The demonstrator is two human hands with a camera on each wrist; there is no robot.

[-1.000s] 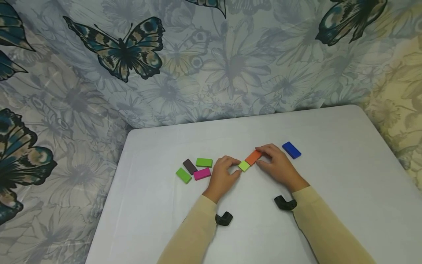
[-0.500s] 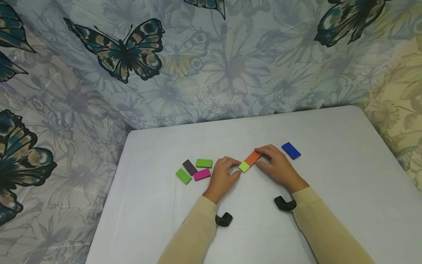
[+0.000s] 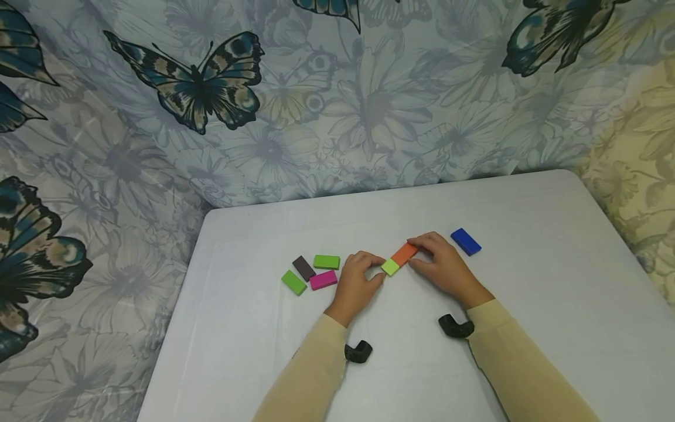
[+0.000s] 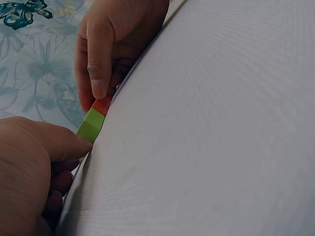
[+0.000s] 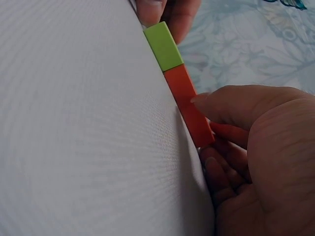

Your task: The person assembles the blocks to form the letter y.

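In the head view, a lime green block (image 3: pixel 390 267) and an orange block (image 3: pixel 404 254) lie end to end in one slanting line on the white table. My left hand (image 3: pixel 357 284) pinches the lime block between thumb and forefinger; part of it also shows in the left wrist view, where the lime block (image 4: pixel 91 126) meets the orange one. With thumb and fingers, my right hand (image 3: pixel 445 266) holds the orange block by its sides. Seen from the right wrist, the ends of the lime block (image 5: pixel 164 46) and orange block (image 5: pixel 187 103) touch.
Left of my left hand lie two green blocks, one upper (image 3: pixel 326 262) and one lower (image 3: pixel 293 282), plus a dark brown block (image 3: pixel 303 268) and a magenta block (image 3: pixel 323 280). A blue block (image 3: pixel 466 241) rests beyond my right hand. Butterfly-patterned cloth (image 3: pixel 369 117) hangs behind the table (image 3: pixel 253 346).
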